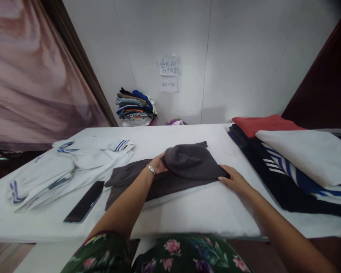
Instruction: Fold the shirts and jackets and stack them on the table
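A dark grey-brown garment [193, 161], partly folded, lies across the middle of the white table; its exact kind I cannot tell. My left hand [159, 163], with a silver bracelet at the wrist, grips the folded-over layer near its middle. At the garment's right corner, my right hand [233, 179] pinches the edge between thumb and fingers. Two long narrow parts of the cloth stretch out to the left, beneath my left forearm. The folded layer bulges slightly between both hands.
A white top with blue stripes [88, 159] lies loosely at left, beside a black phone [84, 201]. Folded clothes [290, 167] are stacked at right. Behind the table's far edge stands another clothes pile [136, 106]. Handwritten paper signs [170, 74] hang on the wall.
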Available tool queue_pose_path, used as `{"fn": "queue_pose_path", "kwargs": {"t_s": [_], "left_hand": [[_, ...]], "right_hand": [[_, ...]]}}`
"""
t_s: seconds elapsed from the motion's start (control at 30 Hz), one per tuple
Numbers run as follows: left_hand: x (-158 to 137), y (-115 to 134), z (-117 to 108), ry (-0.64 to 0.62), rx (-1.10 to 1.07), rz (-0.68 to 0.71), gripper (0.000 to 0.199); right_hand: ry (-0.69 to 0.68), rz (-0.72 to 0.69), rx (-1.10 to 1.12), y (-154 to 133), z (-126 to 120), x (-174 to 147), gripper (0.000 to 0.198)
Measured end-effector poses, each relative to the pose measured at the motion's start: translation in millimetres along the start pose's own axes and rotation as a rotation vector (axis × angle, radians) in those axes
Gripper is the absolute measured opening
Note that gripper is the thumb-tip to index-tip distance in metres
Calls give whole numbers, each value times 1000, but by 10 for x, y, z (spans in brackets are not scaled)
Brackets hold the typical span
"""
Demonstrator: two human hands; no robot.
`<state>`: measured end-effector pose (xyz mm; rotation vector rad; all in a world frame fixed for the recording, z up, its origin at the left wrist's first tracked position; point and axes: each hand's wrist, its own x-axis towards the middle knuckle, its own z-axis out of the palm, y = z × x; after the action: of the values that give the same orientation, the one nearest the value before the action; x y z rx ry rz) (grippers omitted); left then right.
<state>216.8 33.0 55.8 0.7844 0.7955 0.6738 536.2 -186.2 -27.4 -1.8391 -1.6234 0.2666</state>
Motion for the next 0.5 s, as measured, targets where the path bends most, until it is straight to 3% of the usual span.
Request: {"fn": "queue_pose_path", "kwargs": {"t_s": [0.07, 0.17, 0.3, 0.4, 0.5], "left_hand": [[-31, -118, -150, 59, -29, -88, 29], [-56, -213, -144, 119, -140, -115, 29], [-45, -221, 146, 81, -270, -58, 35], [-35, -195, 461, -32, -291, -26, 38], [-2, -155, 744, -170, -243, -2, 29]], "right_hand": [[-6, -22, -60, -7, -11, -25, 59], [49, -74, -104, -216, 4, -23, 56], [58, -137, 194, -837, 106, 142, 54], [94, -64, 431, -1278, 203, 431, 57], [126, 5, 609, -1514, 239, 762, 53]]}}
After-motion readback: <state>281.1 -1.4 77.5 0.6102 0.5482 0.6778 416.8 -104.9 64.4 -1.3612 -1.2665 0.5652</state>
